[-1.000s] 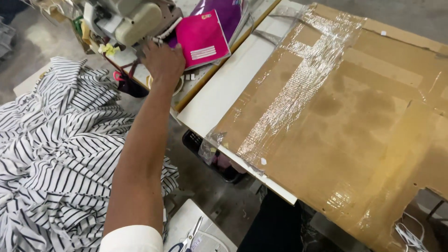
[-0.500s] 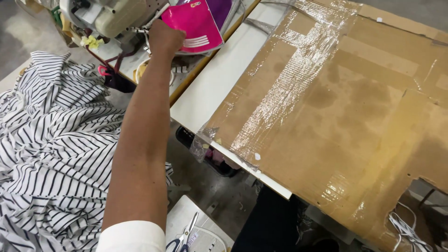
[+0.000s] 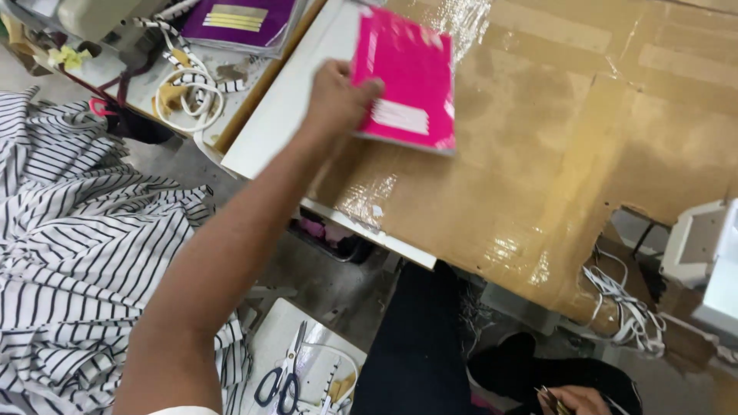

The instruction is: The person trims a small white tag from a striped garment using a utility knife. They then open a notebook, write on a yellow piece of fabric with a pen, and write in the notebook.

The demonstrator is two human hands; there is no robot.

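Left hand (image 3: 338,96) is gripping the pink notebook (image 3: 406,77) by its left edge, fingers clenched on the cover; the notebook is lying tilted over the counter (image 3: 538,177), near its far-left corner, on the cardboard facing; half a second ago it was being lifted beside the sewing machine on the left table, so it has now been carried across to the cardboard, and the transfer looks nearly complete; a purple notebook (image 3: 238,19) is remaining on the left table; scissors (image 3: 280,376) are resting on a white tray below; right hand (image 3: 576,400), at the bottom edge, is holding something thin; its grip cannot be told.
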